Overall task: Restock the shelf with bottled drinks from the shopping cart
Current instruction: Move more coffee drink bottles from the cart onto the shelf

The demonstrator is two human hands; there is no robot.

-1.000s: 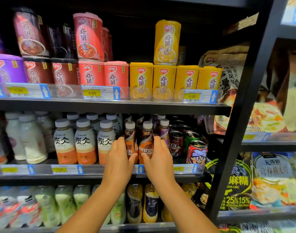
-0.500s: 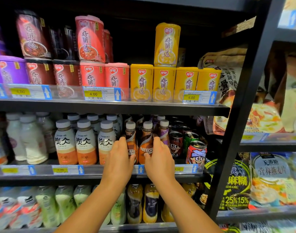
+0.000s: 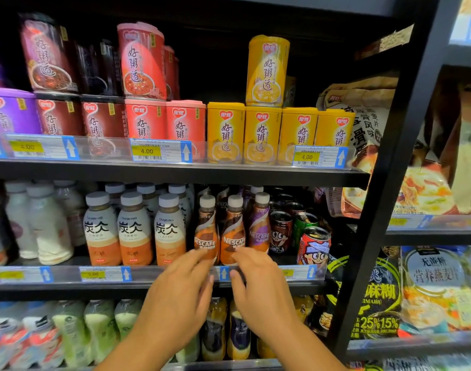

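Glossy printed sleeves on plastic coffee bottles [image 3: 206, 231] with matt grey caps, shiny metal drink cans [image 3: 313, 245] alongside, clear plastic price rail [image 3: 154, 274] fronting a matt black shelf [image 3: 175, 174], glossy paper-labelled porridge tubs [image 3: 226, 132] above, crinkled glossy foil bags [image 3: 440, 287] at right.

2 bare forearms and hands, no sleeves, gloves, rings or watch showing; the left hand [image 3: 181, 293] and right hand [image 3: 258, 287] have short, plain, unpainted nails.
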